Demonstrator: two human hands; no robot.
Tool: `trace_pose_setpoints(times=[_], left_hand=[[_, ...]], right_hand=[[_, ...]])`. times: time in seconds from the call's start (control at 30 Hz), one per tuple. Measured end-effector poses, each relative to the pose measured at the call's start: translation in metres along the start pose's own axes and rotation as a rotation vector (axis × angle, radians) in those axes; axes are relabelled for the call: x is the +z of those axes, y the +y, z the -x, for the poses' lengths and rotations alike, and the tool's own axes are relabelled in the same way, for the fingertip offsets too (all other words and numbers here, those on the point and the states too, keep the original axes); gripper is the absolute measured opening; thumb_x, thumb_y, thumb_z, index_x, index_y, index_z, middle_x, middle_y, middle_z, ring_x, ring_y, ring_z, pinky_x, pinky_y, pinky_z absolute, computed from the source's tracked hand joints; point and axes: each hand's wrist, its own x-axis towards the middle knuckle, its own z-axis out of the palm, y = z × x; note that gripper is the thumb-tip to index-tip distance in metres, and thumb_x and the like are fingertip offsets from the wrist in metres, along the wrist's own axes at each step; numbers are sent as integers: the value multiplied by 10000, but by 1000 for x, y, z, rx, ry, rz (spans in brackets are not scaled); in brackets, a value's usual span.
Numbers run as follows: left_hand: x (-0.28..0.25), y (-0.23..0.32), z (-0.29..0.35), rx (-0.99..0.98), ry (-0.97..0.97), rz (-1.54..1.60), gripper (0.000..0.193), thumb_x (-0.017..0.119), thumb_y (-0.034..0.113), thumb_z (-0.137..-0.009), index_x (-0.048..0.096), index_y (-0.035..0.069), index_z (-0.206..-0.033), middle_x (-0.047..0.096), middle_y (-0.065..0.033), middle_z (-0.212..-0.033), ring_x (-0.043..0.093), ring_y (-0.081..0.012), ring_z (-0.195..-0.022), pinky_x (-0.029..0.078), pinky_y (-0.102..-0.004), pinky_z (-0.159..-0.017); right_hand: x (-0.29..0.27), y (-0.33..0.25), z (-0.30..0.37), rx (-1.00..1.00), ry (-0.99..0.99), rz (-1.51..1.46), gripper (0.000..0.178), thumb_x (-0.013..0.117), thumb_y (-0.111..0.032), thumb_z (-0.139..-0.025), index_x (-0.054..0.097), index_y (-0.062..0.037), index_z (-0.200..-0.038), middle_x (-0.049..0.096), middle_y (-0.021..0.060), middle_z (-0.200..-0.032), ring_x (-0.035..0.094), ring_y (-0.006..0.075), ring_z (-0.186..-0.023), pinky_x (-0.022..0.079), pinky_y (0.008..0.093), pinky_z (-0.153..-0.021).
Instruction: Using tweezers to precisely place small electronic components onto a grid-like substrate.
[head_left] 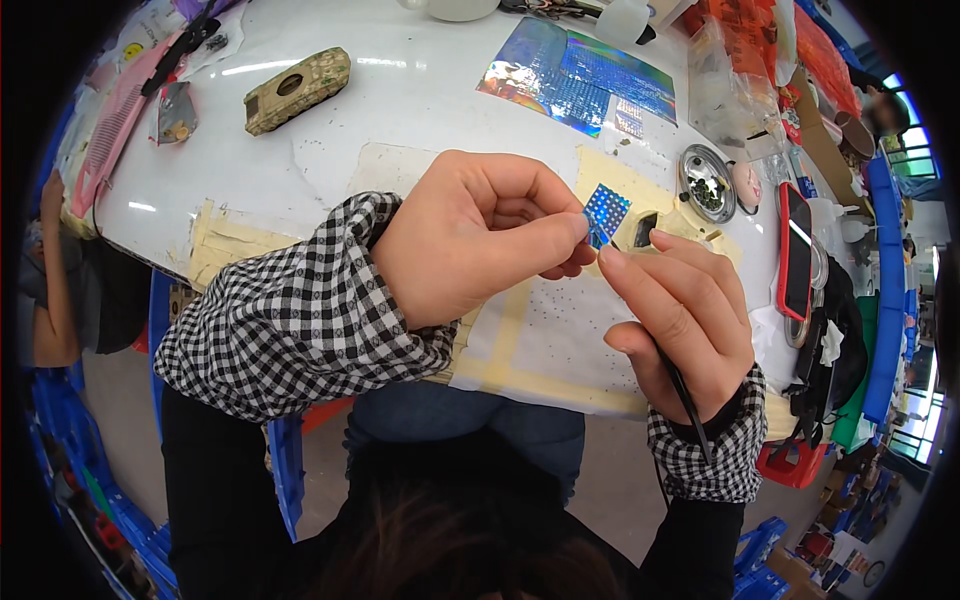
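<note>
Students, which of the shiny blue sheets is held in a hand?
The small dotted sheet, pinched in the left hand; the larger shiny sheets lie on the white table beyond it.

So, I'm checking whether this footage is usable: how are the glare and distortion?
Head view: white glare streaks the table; rainbow reflections cover the shiny sheets; windows at right look washed out; the table's front edge bows and the corners go black; the left hand looks fairly sharp.

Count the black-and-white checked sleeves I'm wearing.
2. The left checked sleeve is just behind the left hand, which pinches a blue dotted sheet; the right checked sleeve is just behind the right hand. No others show.
</note>
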Motion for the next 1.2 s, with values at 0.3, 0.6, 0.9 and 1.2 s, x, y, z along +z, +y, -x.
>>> trace_pose_setpoints(times=[0.3, 0.6, 0.9, 1.2], left_hand=[[3, -2, 2, 48, 39, -131, 139, 574, 99, -902, 604, -34, -927, 661, -73, -831, 626, -107, -781, 515, -233, -716], [0, 3, 0, -91, 10, 62, 167, 578, 142, -904, 613, -18, -933, 668, -88, -837, 646, -132, -767, 522, -243, -704], [4, 4, 0, -42, 5, -19, 153, 566, 110, -914, 604, -35, -944, 673, -99, -861, 653, -138, -820, 530, -254, -742], [9, 1, 2, -100, -91, -52, 142, 608, 82, -884, 617, -47, -943, 669, -97, -880, 644, -120, -827, 532, -244, -749]], right_hand=[[-1, -2, 0, 21, -7, -11, 383, 699, -241, -763, 657, -16, -1070, 627, 90, -872, 593, 244, -781, 513, 371, -761], [-3, -2, 1, -11, 6, 19, 390, 696, -255, -765, 658, -20, -1075, 625, 81, -880, 596, 231, -789, 519, 371, -775], [-7, 1, 7, 142, 81, -128, 298, 675, -142, -814, 612, -12, -1074, 637, 155, -991, 623, 256, -835, 510, 337, -789], [8, -4, 10, 541, 199, -703, 208, 620, 83, -815, 466, -33, -893, 643, 107, -853, 613, 139, -808, 468, 269, -770]])
